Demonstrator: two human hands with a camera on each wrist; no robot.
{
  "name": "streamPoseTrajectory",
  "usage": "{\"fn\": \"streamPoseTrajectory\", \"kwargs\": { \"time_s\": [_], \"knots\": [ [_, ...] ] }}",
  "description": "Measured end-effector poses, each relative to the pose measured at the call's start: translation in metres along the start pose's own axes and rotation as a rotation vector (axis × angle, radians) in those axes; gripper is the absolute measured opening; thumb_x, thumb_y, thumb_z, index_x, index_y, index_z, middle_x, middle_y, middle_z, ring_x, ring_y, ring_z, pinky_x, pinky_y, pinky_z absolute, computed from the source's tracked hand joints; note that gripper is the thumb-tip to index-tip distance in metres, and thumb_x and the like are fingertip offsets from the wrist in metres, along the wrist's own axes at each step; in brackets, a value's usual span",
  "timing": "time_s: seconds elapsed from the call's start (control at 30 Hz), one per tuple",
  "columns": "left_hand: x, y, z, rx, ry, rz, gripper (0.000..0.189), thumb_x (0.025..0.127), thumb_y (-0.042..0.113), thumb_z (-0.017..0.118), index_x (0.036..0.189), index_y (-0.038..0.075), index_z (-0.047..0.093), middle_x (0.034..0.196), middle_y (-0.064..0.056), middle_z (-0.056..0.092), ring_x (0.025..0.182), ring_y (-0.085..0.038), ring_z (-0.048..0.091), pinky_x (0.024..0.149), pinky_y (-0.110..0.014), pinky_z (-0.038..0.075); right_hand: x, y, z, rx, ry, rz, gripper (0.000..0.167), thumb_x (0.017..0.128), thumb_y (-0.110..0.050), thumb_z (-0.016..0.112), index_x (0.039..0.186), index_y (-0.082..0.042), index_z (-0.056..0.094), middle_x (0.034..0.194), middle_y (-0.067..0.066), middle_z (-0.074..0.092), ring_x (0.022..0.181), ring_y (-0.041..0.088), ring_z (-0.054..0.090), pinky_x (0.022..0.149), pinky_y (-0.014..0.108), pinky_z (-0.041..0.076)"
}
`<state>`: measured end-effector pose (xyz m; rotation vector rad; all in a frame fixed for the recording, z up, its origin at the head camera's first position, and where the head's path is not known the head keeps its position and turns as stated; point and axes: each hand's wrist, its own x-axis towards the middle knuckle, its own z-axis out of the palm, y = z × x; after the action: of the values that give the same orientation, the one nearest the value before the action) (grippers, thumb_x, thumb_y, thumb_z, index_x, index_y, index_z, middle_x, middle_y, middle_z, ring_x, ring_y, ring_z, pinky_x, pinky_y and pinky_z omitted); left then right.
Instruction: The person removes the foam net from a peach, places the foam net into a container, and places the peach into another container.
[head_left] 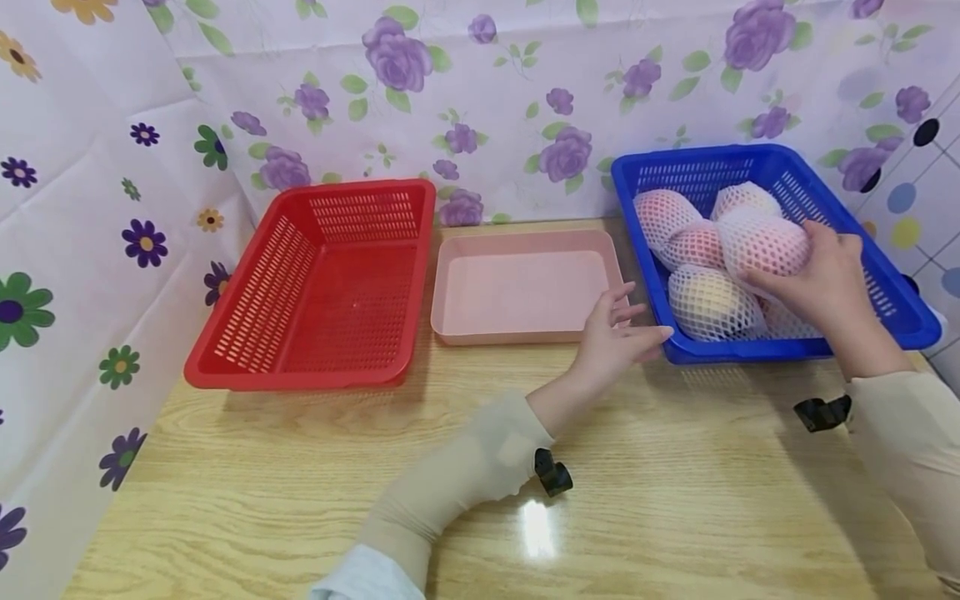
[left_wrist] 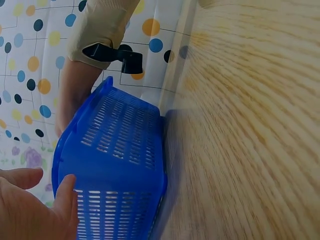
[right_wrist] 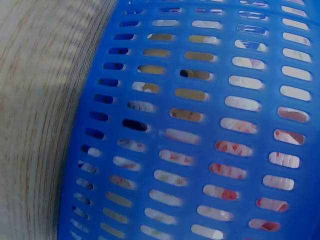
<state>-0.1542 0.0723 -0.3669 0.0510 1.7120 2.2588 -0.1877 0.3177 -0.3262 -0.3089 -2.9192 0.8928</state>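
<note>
My right hand (head_left: 832, 279) reaches into the blue basket (head_left: 723, 352) and grips a pinkish round fruit in a white foam net (head_left: 768, 242) on top of the pile. Around it lie several more netted fruits, among them a yellowish one (head_left: 712, 302) at the front and a reddish one (head_left: 663, 215) at the back left. My left hand (head_left: 611, 337) is at the basket's front left corner, fingers apart and loosely extended, holding nothing. In the left wrist view the thumb and a finger of the left hand (left_wrist: 32, 207) are by the basket's wall (left_wrist: 112, 172). The right wrist view shows only slotted basket wall (right_wrist: 200, 150), hiding the right hand.
A shallow pink tray (head_left: 528, 287) stands on the wooden table (head_left: 637, 500), left of the blue basket. Farther left is a red basket (head_left: 352, 300) with nothing in it. Flowered cloth (head_left: 517, 108) hangs close behind.
</note>
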Motion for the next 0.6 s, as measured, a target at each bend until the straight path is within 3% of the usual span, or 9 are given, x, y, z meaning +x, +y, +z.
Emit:
{"fn": "streamPoseTrajectory", "kwargs": {
  "time_s": [0.6],
  "knots": [
    [0.003,-0.004,0.014,-0.069,0.034,-0.018,0.062,0.08,-0.011,0.068,0.133,0.015,0.049,0.111,-0.004,0.059,0.091,-0.018,0.063,0.076,-0.038,0.059,-0.003,0.0,0.0,0.018,-0.006,0.016,0.112,0.079,-0.054,0.069,0.149,0.005,0.004,0.147,0.038,0.018,0.127,0.057,0.027,0.1,0.072,0.027]
  ]
}}
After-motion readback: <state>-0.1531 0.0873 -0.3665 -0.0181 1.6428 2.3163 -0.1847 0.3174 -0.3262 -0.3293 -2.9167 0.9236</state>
